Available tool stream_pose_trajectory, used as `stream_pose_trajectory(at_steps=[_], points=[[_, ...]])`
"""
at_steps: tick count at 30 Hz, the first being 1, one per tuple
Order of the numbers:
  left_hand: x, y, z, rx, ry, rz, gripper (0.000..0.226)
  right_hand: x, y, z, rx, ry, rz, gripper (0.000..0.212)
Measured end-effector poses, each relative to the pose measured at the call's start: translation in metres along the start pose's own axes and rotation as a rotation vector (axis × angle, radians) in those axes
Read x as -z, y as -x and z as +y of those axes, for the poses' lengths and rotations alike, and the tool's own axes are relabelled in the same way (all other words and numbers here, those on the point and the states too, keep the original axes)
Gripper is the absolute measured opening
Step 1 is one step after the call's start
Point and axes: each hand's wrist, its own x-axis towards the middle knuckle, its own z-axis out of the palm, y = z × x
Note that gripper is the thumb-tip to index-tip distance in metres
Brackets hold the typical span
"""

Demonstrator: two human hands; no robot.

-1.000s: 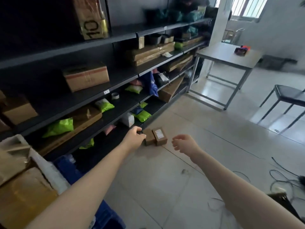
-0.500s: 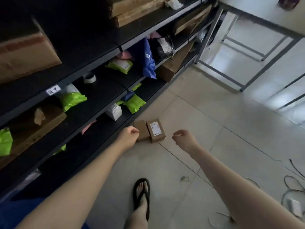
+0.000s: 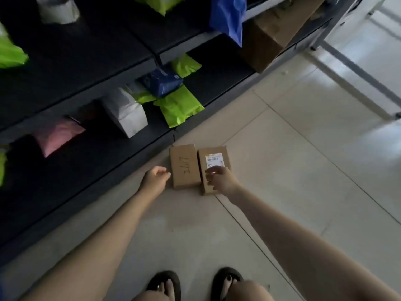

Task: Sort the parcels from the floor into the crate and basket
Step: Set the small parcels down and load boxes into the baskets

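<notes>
Two small brown cardboard parcels lie side by side on the tiled floor by the foot of a dark shelf unit. The left parcel (image 3: pixel 184 165) has handwriting on its top. The right parcel (image 3: pixel 213 158) carries a white label. My left hand (image 3: pixel 155 180) hovers just left of the left parcel, fingers loosely curled, holding nothing. My right hand (image 3: pixel 220 178) is over the near end of the labelled parcel, fingers spread and touching its top. No crate or basket is in view.
The dark shelf unit (image 3: pixel 86 161) at left holds green (image 3: pixel 178 106), white (image 3: pixel 127 114), pink (image 3: pixel 57 135) and blue (image 3: pixel 161 80) packages and a large cardboard box (image 3: pixel 273 31). A metal table frame (image 3: pixel 355 72) stands at right. My feet in black sandals (image 3: pixel 165 283) are below.
I have bent down and the view tilted toward the floor. My right hand moved left onto the labelled parcel. My left hand stays beside the left parcel.
</notes>
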Motion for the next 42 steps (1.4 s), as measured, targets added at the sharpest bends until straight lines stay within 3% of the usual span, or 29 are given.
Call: stream_pose_trajectory(at_steps=[5, 8, 9, 10, 13, 15, 19, 23, 25, 27, 31, 33, 36, 39, 41, 42], points=[[-0.075, -0.139, -0.085, 0.022, 0.231, -0.011, 0.054, -0.058, -0.152, 0.054, 0.145, 0.214, -0.01, 0.043], [-0.099, -0.2, -0.126, 0.077, 0.431, -0.095, 0.115, -0.081, -0.197, 0.074, 0.23, 0.275, 0.102, 0.048], [-0.105, -0.212, -0.137, 0.092, 0.467, -0.113, 0.123, -0.087, -0.203, 0.079, 0.257, 0.309, 0.123, 0.055], [-0.109, -0.211, -0.138, 0.09, 0.479, -0.119, 0.113, -0.092, -0.203, 0.081, 0.277, 0.351, 0.113, 0.065], [-0.115, -0.172, -0.112, 0.113, 0.424, -0.041, 0.056, -0.1, -0.192, 0.08, 0.223, 0.316, -0.031, 0.081], [-0.121, -0.161, -0.108, 0.117, 0.405, -0.04, 0.043, -0.099, -0.187, 0.075, 0.155, 0.146, -0.064, 0.085], [-0.121, -0.164, -0.103, 0.138, 0.47, -0.003, 0.057, -0.091, -0.205, 0.072, 0.053, 0.214, 0.063, 0.081], [-0.123, -0.168, -0.101, 0.138, 0.475, -0.088, 0.031, -0.079, -0.219, 0.087, -0.032, -0.088, -0.01, 0.066], [-0.119, -0.157, -0.095, 0.12, 0.478, -0.089, 0.022, -0.08, -0.21, 0.086, 0.042, -0.046, 0.012, 0.048], [-0.112, -0.145, -0.081, 0.047, 0.463, -0.071, 0.025, -0.071, -0.198, 0.076, 0.119, -0.034, 0.095, 0.039], [-0.106, -0.122, -0.029, -0.176, 0.415, -0.109, 0.025, -0.012, -0.166, 0.054, 0.177, -0.241, 0.323, 0.026], [-0.122, -0.121, -0.003, -0.221, 0.331, -0.182, 0.024, 0.021, -0.158, 0.065, 0.155, -0.324, 0.52, 0.015], [-0.165, -0.137, 0.003, -0.196, 0.205, -0.197, 0.02, 0.054, -0.165, 0.101, 0.006, -0.32, 0.686, 0.024], [-0.196, -0.148, -0.007, -0.072, 0.209, -0.176, 0.038, 0.074, -0.181, 0.142, -0.101, -0.478, 0.664, 0.025], [-0.213, -0.148, -0.014, 0.054, 0.359, -0.32, 0.045, 0.076, -0.191, 0.168, -0.168, -0.605, 0.455, 0.028], [-0.221, -0.145, -0.016, 0.103, 0.431, -0.405, 0.045, 0.074, -0.192, 0.176, -0.205, -0.657, 0.337, 0.041]])
